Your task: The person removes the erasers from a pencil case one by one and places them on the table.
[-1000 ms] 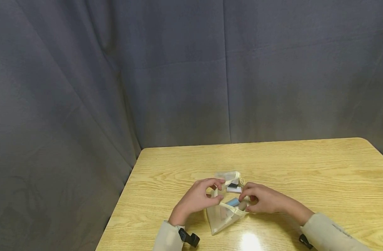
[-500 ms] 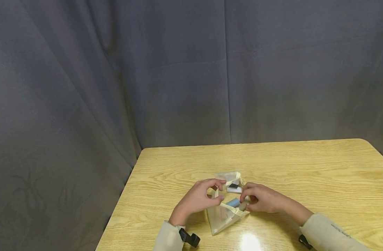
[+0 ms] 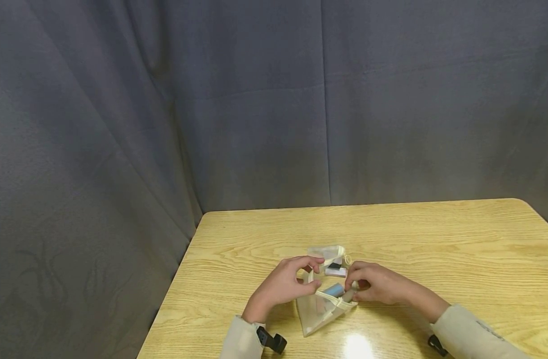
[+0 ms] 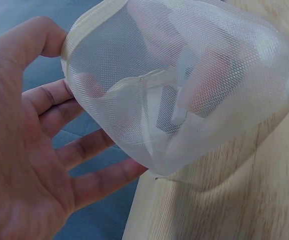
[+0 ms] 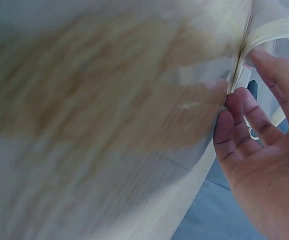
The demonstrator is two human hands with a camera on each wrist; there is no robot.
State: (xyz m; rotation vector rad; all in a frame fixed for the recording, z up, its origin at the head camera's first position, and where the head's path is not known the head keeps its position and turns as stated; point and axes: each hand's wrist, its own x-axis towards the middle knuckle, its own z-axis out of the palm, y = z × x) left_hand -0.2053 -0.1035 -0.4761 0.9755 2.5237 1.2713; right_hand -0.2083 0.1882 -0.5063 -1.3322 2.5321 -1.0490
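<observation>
A translucent mesh zipper pouch [image 3: 313, 314] with cream edging gapes on the table in the head view. My left hand [image 3: 280, 281] holds its rim, thumb apart from the fingers; in the left wrist view the mesh [image 4: 134, 130] is stretched from that hand [image 4: 29, 135]. My right hand [image 3: 379, 284] pinches a small grey-brown cylinder [image 3: 348, 295] at the pouch's right corner. Beside it a light blue cylinder [image 3: 333, 289] lies in the mouth. In the right wrist view the right hand's fingertips [image 5: 224, 125] are against the pouch edge; the cylinder is hidden there.
A small white and black item [image 3: 335, 271] lies by the pouch's far side; whether inside or behind it, I cannot tell. A ring pull [image 3: 347, 259] hangs at the zipper end. The wooden table [image 3: 435, 239] runs back to a grey curtain [image 3: 265, 124].
The grey-brown cylinder looks slightly lower and more tilted at the pouch's corner, with the right hand's fingertips shifted a little along with it. My left hand stays nearly still.
</observation>
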